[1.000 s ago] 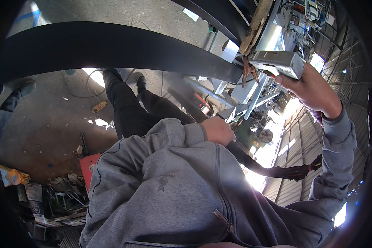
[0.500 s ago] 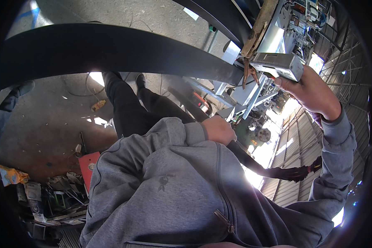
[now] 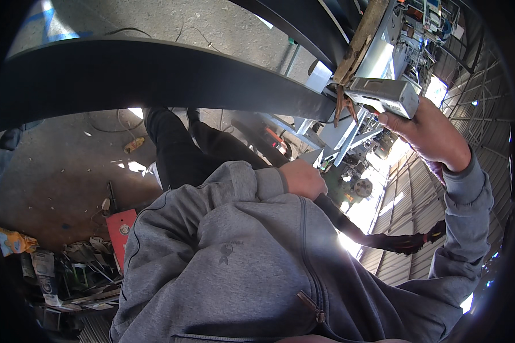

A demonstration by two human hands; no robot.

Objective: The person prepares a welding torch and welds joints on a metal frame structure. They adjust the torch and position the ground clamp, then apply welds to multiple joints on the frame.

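On the right, my right hand (image 3: 435, 131) is closed around the end of a grey rectangular metal block (image 3: 386, 94), its thumb along the lower edge. The block rests against or just beside the end of a weathered wooden piece (image 3: 357, 46). A brown, claw-like piece (image 3: 343, 106) hangs below the block. My left hand (image 3: 305, 179) is in a fist before my body, against a long dark bar-like thing (image 3: 349, 224). Its fingers face away, so their hold is partly hidden. A long black beam (image 3: 154, 74) runs across the upper view and ends near the block.
More black beams (image 3: 294, 23) lie beyond at the top. A person's trouser leg (image 3: 8, 154) shows at the left edge. A red panel (image 3: 120, 231) and a pile of scrap (image 3: 86, 257) are lower left. Cables (image 3: 120, 123) lie on the concrete floor.
The view has shifted slightly, and the long beam sits a little lower in it. The other person's leg at the left edge has slipped lower. Both my hands keep their holds.
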